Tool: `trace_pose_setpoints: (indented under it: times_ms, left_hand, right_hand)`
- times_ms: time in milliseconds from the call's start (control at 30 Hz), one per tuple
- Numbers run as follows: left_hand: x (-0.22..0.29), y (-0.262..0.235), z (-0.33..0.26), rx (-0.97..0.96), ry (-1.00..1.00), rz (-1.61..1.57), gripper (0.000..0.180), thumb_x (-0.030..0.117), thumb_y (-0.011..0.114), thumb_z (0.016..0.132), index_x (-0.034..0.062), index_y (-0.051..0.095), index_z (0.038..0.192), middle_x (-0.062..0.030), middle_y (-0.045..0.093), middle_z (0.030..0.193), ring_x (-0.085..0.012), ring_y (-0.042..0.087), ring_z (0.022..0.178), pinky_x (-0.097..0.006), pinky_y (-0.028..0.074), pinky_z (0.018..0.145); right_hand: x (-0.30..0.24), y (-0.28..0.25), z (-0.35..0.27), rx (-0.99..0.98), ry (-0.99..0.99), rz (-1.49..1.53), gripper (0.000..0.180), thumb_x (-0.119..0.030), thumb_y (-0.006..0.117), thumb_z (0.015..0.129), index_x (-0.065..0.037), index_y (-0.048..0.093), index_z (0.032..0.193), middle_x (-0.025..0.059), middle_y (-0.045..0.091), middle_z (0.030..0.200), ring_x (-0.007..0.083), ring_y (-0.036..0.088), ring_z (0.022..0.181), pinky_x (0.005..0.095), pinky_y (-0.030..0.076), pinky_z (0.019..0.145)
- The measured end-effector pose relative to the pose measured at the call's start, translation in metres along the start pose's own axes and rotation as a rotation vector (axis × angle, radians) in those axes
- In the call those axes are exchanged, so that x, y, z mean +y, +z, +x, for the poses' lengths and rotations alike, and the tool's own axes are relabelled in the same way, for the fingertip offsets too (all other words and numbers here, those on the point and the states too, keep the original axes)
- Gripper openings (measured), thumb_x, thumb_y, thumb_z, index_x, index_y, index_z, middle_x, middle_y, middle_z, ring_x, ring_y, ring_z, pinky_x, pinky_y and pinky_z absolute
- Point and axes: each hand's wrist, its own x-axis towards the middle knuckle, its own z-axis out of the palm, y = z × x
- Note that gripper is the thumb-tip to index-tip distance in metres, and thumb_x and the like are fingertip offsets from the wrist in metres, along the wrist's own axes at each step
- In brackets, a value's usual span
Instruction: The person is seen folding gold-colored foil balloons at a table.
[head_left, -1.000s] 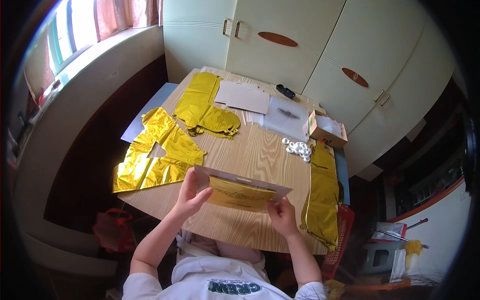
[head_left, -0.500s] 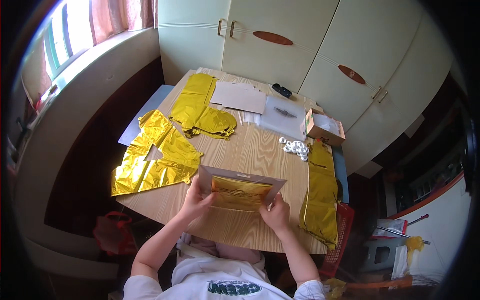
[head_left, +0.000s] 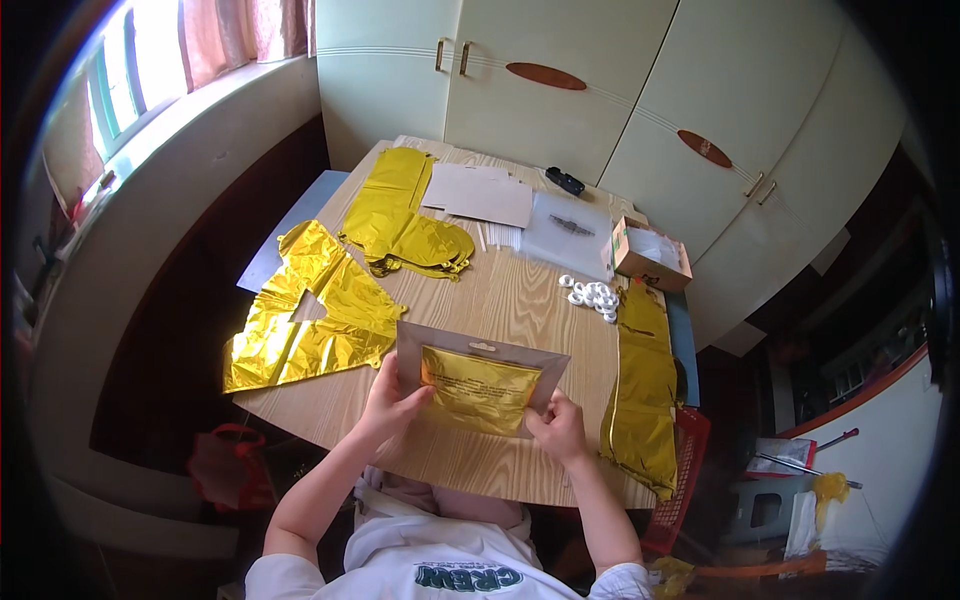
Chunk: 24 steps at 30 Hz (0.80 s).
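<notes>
Packet (head_left: 480,378), clear with gold foil inside, held just above near table (head_left: 500,300) edge, long axis 9-to-3 o'clock. Left hand (head_left: 392,402) pinches packet's 8 o'clock corner; right hand (head_left: 560,430) pinches 4 o'clock corner. Both equally near. Gold foil balloons (head_left: 320,310) at 10 o'clock.

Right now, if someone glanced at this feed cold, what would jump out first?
The shiny gold foil balloons: one spread at the table's left edge, one further back, one draped over the right edge. Next, the clear packet with gold foil inside, held over the near edge between the left hand and right hand.
</notes>
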Motion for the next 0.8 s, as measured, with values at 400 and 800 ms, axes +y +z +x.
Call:
trace_pose_setpoints:
  times_ms: [400, 800]
  left_hand:
    - [-0.003, 0.010, 0.008, -0.098, 0.096, 1.120, 0.062, 0.017, 0.068, 0.081, 0.0062, 0.043, 0.137, -0.0198, 0.041, 0.138, -0.0397, 0.043, 0.126, -0.046, 0.037, 0.105]
    - [-0.030, 0.065, 0.019, -0.382, 0.329, 1.352, 0.056, 0.023, 0.052, 0.090, -0.0036, 0.043, 0.138, -0.0207, 0.039, 0.148, -0.0314, 0.032, 0.141, -0.044, 0.024, 0.116]
  right_hand:
    - [-0.008, 0.003, -0.010, -0.036, 0.015, -0.705, 0.078, -0.039, 0.074, 0.081, 0.005, 0.039, 0.134, 0.0171, 0.063, 0.096, 0.0354, 0.066, 0.082, 0.0442, 0.054, 0.070]
    - [0.006, 0.041, 0.019, -0.115, -0.518, -0.811, 0.046, -0.021, 0.054, 0.091, 0.004, 0.052, 0.130, 0.0205, 0.049, 0.137, 0.0346, 0.044, 0.130, 0.0457, 0.033, 0.109]
